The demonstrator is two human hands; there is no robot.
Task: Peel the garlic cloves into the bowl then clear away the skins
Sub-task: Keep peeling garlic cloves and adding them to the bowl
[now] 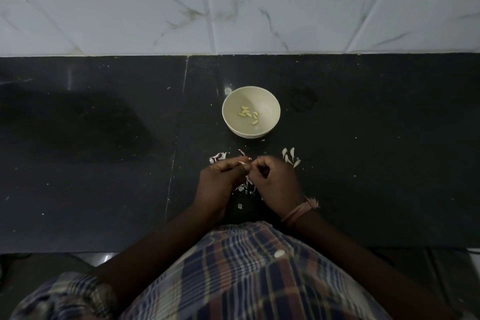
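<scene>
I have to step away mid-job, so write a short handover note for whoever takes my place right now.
Left hand and right hand: both pinch one garlic clove between them, mid-peel.
Bowl: beyond the hands on the dark counter, holding several peeled cloves.
Unpeeled cloves: just right of the hands.
Skins: scattered around the hands.
Left: finish this clove, peel the rest, clear skins.

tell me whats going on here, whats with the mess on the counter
A person is peeling garlic at a dark counter. Both hands are held together just in front of a cream bowl: the left hand and the right hand pinch a garlic clove between their fingertips, working its skin off. Several peeled cloves already lie in the bowl. The white bits are garlic skins, scattered around and under the hands and not yet cleared.
</scene>
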